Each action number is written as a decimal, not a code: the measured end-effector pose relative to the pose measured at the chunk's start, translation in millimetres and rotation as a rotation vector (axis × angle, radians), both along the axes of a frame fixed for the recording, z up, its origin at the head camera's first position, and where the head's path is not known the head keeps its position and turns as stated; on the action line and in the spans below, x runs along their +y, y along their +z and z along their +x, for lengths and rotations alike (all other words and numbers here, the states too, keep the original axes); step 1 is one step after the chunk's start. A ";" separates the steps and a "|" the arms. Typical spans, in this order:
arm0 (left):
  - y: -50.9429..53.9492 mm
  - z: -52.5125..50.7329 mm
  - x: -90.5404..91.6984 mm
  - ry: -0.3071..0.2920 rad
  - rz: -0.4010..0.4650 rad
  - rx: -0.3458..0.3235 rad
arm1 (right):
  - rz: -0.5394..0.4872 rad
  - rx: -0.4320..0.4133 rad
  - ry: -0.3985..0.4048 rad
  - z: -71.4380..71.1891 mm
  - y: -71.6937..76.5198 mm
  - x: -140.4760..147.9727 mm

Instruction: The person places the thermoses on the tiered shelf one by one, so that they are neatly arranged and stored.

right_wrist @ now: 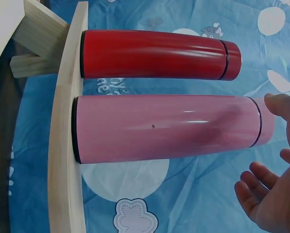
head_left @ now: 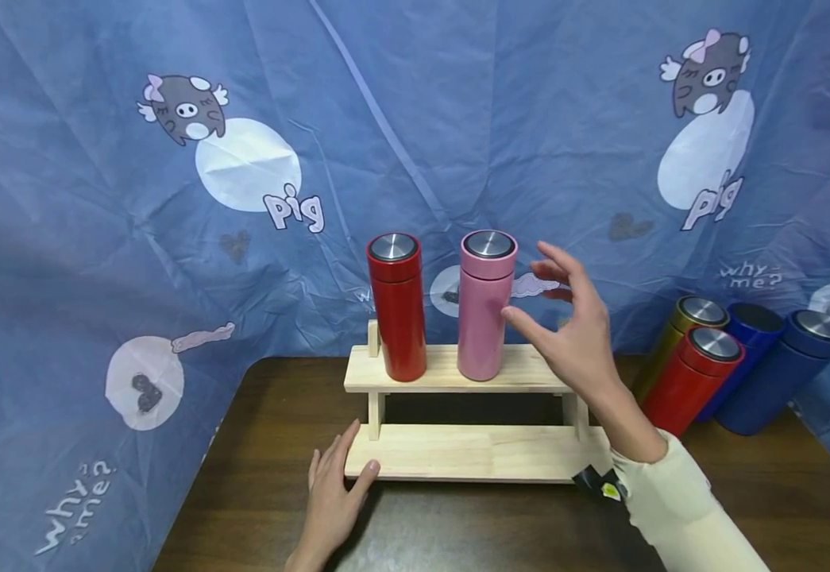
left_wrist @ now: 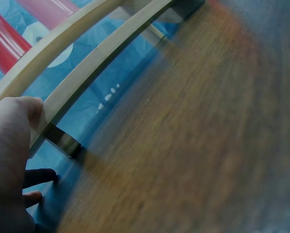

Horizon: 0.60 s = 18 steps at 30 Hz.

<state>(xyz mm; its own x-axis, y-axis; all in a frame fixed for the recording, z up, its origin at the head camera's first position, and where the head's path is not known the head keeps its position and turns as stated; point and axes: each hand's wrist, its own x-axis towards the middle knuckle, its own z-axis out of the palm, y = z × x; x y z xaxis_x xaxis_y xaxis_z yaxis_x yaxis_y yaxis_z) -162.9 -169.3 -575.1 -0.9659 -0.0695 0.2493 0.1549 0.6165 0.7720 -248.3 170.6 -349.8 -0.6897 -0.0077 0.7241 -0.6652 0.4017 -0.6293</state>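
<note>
A pink thermos bottle and a red thermos bottle stand upright, side by side, on the upper board of a two-step wooden rack. My right hand is beside the pink bottle, its thumb and fingers spread apart and holding nothing. In the right wrist view the thumb overlaps the pink bottle's cap; whether it touches I cannot tell. My left hand holds the left front corner of the rack's lower board, thumb at the front edge and index finger along the end.
At the right several more bottles stand close together: a red one, a gold one, a blue one and a dark blue one. A black tag lies by the rack's right front corner. Behind the brown table hangs a blue cloth.
</note>
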 end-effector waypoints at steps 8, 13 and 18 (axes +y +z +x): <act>-1.1 -1.2 -0.8 0.003 -0.007 0.012 | -0.016 -0.010 -0.030 26.3 -10.3 12.6; -1.3 -1.3 -0.8 0.007 -0.010 0.015 | -0.041 -0.053 -0.056 45.7 -18.8 20.5; -0.5 -0.2 -0.7 0.005 -0.007 0.012 | -0.034 -0.046 -0.115 63.8 -25.5 31.8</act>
<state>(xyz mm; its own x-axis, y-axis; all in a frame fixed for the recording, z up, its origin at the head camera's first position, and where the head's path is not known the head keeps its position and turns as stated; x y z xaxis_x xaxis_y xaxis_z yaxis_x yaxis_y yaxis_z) -163.1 -169.9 -575.6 -0.9624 -0.0729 0.2618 0.1611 0.6229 0.7656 -184.5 202.4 -375.3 -0.7173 0.0975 0.6899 -0.5859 0.4514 -0.6730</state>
